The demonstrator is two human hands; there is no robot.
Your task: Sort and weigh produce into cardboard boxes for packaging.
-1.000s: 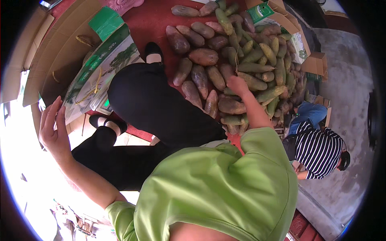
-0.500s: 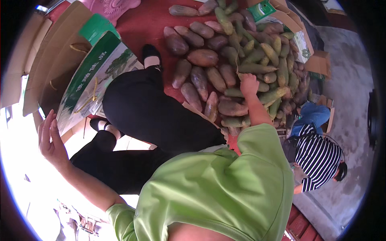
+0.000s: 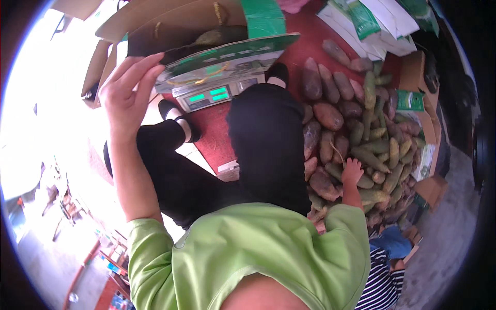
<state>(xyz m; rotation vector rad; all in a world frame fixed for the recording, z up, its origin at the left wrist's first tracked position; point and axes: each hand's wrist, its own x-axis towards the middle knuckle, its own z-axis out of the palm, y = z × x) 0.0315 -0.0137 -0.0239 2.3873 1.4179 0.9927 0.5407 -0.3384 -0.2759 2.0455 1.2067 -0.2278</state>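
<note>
Piling at 3 o'clock: long, rounded green and brown-purple vegetables (image 3: 375,155) on a red floor covering (image 3: 212,134); lower layers hidden, lower-left edge cut off by the wearer's black-trousered leg (image 3: 266,150). Right hand (image 3: 353,172) lies on them, fingers spread; underside not visible, so contact under the palm is unclear. Left hand (image 3: 126,95) well apart at 10 o'clock, fingertips at the corner of an open brown cardboard box with green-printed panel (image 3: 243,51); can't tell if pinching or just touching. Box at 12 to 11, interior mostly dark. Below it, a grey scale with lit green displays (image 3: 208,96), top covered. Co-worker in black-and-white striped shirt (image 3: 374,279) at 5, partly blocked by wearer's lime-green shirt (image 3: 268,237). 9 o'clock is blown out.
</note>
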